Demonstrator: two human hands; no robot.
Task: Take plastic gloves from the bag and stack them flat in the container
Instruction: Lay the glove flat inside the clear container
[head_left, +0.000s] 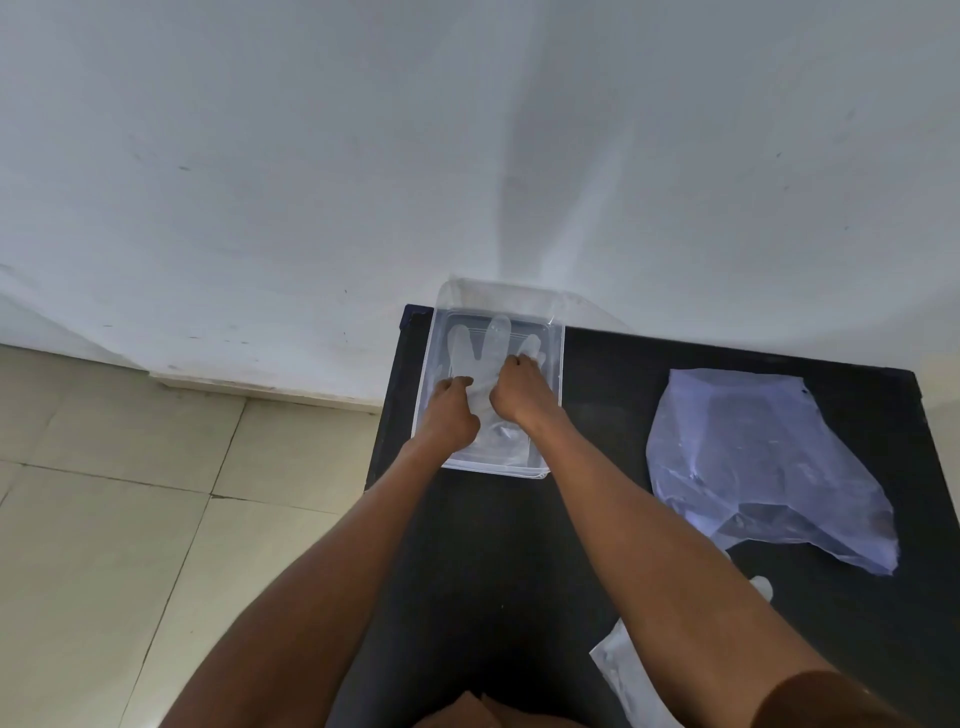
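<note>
A clear plastic container (555, 364) stands at the far left corner of the black table. A clear plastic glove (480, 345) lies flat inside it, fingers pointing toward the wall. My left hand (451, 413) rests on the glove's left side, fingers curled and pinching at it. My right hand (522, 392) presses on its right side near the finger bases. Right of the container lies the crumpled clear plastic bag (763, 462). Whether more gloves lie under the top one I cannot tell.
The black table (613, 415) stands against a white wall (467, 130). Tiled floor (156, 493) lies to its left. A second flat plastic piece (623, 670) and a small white bit (761, 584) sit near the table's front right, partly behind my right forearm.
</note>
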